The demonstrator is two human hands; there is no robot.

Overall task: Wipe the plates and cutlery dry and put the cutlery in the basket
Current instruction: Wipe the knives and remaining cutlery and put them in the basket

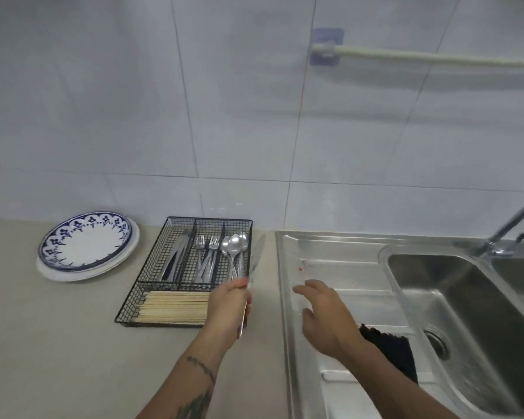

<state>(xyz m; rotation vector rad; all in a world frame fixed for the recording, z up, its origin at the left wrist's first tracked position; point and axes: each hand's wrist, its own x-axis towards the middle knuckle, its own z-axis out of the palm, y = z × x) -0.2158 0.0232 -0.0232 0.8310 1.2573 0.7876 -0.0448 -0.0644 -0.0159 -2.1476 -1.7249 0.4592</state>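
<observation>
My left hand [229,306] grips a table knife [255,261] by its handle, blade pointing up and away over the right edge of the black wire basket [133,293]. The basket holds knives [176,261], forks [206,255], spoons [235,249] and, in its front section, wooden chopsticks [173,306]. My right hand [324,319] hovers with relaxed fingers over the steel draining board [345,258], holding nothing. A dark cloth [390,349] lies on the draining board, partly under my right forearm. A stack of plates [87,246], the top one blue-patterned, sits left of the basket.
A beige counter [58,343] runs along the left. The sink bowl [472,313] with its drain lies at the right, a tap [508,228] above it. A white rail [421,57] hangs on the tiled wall.
</observation>
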